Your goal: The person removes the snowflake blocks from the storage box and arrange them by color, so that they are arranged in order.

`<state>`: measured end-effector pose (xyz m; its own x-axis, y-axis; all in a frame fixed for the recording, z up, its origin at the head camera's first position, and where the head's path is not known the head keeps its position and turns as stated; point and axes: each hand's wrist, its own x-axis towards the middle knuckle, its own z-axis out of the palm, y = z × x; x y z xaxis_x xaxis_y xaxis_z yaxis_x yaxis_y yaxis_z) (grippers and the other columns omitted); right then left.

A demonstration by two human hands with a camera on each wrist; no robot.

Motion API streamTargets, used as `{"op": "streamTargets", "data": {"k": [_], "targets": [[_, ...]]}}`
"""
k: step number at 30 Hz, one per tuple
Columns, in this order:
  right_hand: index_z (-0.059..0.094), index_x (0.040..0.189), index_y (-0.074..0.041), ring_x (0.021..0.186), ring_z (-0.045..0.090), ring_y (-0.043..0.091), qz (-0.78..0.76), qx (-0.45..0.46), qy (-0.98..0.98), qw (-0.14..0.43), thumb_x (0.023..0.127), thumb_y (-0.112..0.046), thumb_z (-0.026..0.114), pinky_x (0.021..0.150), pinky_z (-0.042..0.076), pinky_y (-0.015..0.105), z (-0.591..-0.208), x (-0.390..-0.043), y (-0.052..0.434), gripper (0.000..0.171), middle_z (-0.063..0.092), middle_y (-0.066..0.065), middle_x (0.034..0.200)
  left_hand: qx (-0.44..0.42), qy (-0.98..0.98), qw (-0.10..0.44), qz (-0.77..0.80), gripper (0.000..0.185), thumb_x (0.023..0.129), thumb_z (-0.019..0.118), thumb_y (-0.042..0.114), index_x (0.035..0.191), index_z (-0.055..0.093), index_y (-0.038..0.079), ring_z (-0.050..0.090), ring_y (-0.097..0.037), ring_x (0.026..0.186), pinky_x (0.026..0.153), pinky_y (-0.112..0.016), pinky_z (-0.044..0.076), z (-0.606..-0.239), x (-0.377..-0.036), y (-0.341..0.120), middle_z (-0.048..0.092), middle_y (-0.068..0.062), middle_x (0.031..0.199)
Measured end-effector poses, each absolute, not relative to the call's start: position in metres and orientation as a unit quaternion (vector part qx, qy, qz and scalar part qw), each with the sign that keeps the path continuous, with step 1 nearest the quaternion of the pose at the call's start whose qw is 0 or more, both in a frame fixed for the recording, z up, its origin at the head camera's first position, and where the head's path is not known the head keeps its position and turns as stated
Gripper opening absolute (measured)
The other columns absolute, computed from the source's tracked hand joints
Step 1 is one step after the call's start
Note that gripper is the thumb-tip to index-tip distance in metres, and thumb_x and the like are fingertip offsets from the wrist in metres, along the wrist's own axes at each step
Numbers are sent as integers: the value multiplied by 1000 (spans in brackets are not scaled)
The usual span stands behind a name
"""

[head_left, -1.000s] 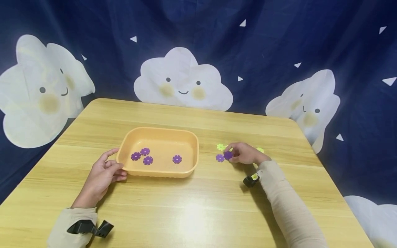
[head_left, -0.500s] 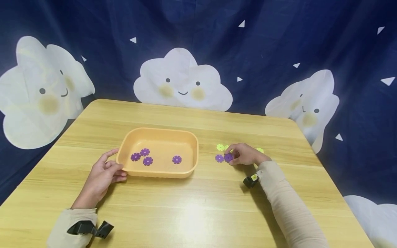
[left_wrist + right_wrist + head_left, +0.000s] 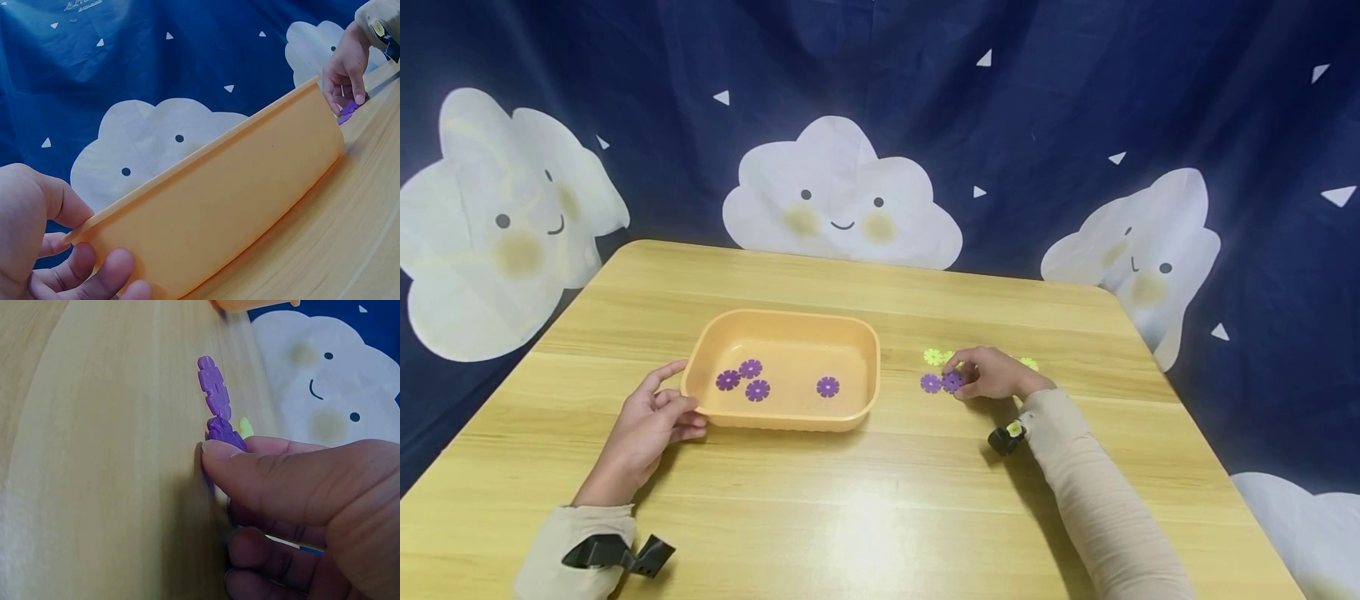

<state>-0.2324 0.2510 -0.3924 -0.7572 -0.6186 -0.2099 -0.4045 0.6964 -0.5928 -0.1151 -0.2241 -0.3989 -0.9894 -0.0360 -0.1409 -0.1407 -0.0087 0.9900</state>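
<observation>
1. Head view: bright; white glare [image 3: 871, 533] on the tabletop [image 3: 760, 492], between left fingers [image 3: 679, 403] and right fingers [image 3: 967, 357] sideways, nearer the camera.
2. Left wrist view: dimmer, cooler cast.
3. Right wrist view: dim; soft-edged shadow [image 3: 192, 525] just beside the right fingers.

High, forward-down head view over tabletop [image 3: 865, 475] common to close wrist views

Left hand [image 3: 37, 200] grips the orange tray [image 3: 219, 187] by its rim, and past the far end, right hand [image 3: 347, 69] pinches a purple piece [image 3: 351, 108] at the table [image 3: 350, 206]!
</observation>
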Motion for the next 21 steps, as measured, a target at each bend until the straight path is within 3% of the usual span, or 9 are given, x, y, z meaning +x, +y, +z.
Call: {"op": "streamTargets", "data": {"k": [21], "targets": [[66, 115, -8, 78, 58, 14, -254, -270, 905, 209, 82, -7, 77, 74, 52, 32, -390, -234, 250, 34, 63, -1, 83, -62, 703, 37, 707, 64, 96, 50, -3, 150, 17, 2, 65, -17, 66, 62, -30, 61, -399, -116, -225, 58, -3, 81]]}}
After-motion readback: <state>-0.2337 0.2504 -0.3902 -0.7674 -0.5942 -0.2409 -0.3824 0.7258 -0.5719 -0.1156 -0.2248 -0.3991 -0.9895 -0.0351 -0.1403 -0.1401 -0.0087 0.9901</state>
